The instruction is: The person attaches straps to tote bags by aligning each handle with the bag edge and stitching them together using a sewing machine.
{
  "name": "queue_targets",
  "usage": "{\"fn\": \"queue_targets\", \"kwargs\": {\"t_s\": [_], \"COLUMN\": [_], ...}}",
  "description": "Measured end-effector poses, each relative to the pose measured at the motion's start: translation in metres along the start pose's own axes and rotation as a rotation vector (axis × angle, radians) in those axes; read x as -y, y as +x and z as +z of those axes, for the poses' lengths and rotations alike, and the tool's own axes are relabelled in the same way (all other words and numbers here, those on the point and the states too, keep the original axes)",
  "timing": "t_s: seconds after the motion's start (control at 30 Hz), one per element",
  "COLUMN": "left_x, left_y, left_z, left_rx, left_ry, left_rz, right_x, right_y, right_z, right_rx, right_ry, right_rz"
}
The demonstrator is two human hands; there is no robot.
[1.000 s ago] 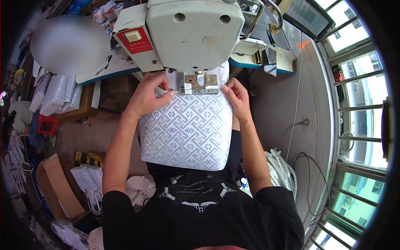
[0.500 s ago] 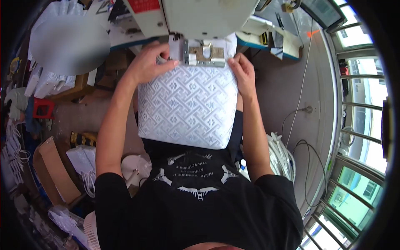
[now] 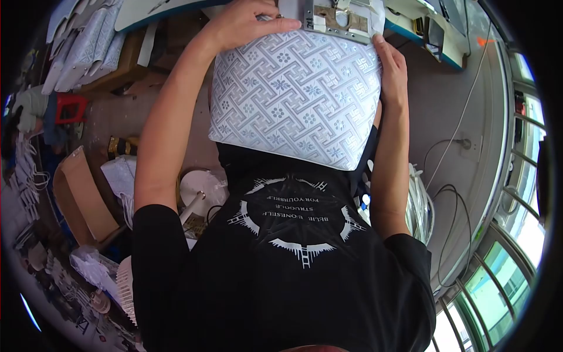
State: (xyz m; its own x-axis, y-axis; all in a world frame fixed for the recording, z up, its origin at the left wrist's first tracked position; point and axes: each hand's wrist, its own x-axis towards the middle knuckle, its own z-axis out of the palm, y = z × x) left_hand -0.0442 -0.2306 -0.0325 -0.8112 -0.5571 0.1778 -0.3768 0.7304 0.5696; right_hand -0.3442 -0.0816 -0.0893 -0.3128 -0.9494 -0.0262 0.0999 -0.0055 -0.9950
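A white and silver patterned fabric piece (image 3: 296, 100), which looks padded, lies over my lap with its far edge under a metal clamp frame (image 3: 337, 26) at the top of the head view. My left hand (image 3: 252, 24) is at the piece's far left edge, fingers curled and thumb stretched along the surface toward the frame; what lies inside the curl is partly hidden. On the far right corner, my right hand (image 3: 393, 67) grips the edge between thumb and fingers, just beside the frame. The piece's near edge hangs free above my black shirt.
Stacked patterned pieces (image 3: 97, 47) stand at the upper left, near a red stool (image 3: 71, 108). An open cardboard box (image 3: 85, 196) and bundled white cords (image 3: 26, 176) are on the left. Blue-edged worktop (image 3: 448, 50) and barred windows (image 3: 495, 281) lie to the right; a cable runs along the wall.
The camera has tipped down and turned, so the clamp frame and both hands appear higher and farther right, and the white machine body has left the view. Both hands keep their places on the fabric piece.
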Motion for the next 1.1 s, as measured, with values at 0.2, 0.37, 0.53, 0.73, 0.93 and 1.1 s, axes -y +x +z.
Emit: {"fn": "queue_targets", "kwargs": {"t_s": [0.2, 0.37, 0.53, 0.73, 0.93, 1.1], "left_x": [0.002, -0.009, -0.005, -0.012, -0.004, -0.008], "left_y": [0.011, 0.008, 0.012, 0.015, 0.017, 0.017], "left_z": [0.012, 0.01, 0.002, -0.004, -0.01, -0.013], "left_rx": [-0.143, -0.105, -0.053, -0.033, -0.023, -0.1], "left_ry": [-0.16, -0.302, -0.192, -0.064, -0.075, -0.121], "left_rz": [0.101, 0.035, -0.017, -0.123, 0.059, 0.056], "right_x": [0.003, 0.011, -0.003, -0.007, -0.02, -0.018], "right_y": [0.009, 0.01, 0.011, 0.007, 0.008, 0.02], "right_z": [-0.009, -0.006, -0.009, -0.007, -0.014, -0.011], "right_rx": [0.016, 0.029, 0.044, -0.009, 0.029, -0.016], "right_ry": [-0.05, -0.112, -0.098, 0.005, 0.111, 0.04], "right_rz": [-0.079, -0.066, -0.103, -0.103, -0.08, -0.135]}}
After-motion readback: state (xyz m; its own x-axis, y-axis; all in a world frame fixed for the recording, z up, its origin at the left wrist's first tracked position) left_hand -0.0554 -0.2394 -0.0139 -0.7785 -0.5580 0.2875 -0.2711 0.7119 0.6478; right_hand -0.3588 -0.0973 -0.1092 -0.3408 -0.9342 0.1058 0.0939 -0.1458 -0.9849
